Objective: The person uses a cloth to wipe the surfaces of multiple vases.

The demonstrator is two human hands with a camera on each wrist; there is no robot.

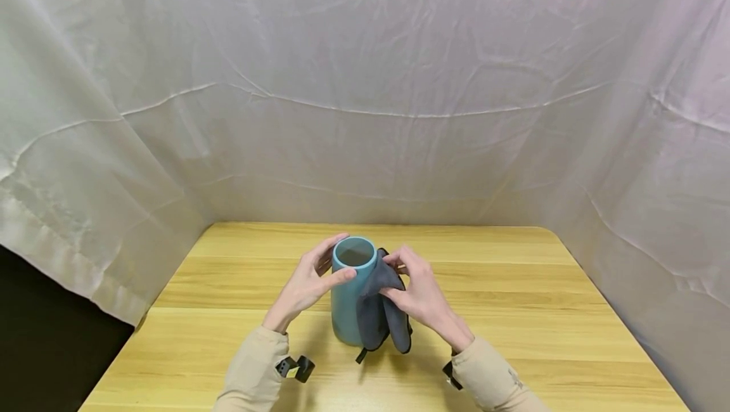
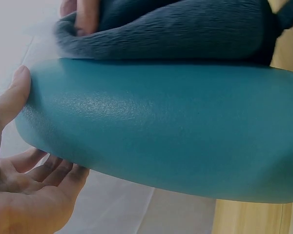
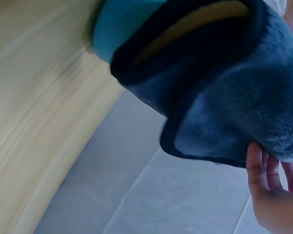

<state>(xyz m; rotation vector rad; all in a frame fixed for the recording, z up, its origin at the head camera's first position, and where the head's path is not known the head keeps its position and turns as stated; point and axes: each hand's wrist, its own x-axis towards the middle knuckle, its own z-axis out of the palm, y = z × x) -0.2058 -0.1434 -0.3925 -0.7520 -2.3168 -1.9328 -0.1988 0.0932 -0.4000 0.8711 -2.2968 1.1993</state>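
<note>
Teal vase (image 1: 345, 314), head view: stands on the wooden table (image 1: 513, 323), long axis upright, open mouth up. Left hand (image 1: 308, 282) holds it near the rim, thumb in front, fingers round the left side. Right hand (image 1: 419, 295) pinches a dark gray cloth (image 1: 373, 317), folds hanging along the vase's right side. Left wrist view: vase runs crosswise, rim end left, between thumb and fingers. Right wrist view: black-edged folds gape.

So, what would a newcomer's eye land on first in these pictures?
Probably the tall blue cylindrical container, upright and low in the middle of the head view, the left hand curled around its upper end. Next, the soft dark grey cloth with black edging at its right side, pinched by the right hand.
</note>
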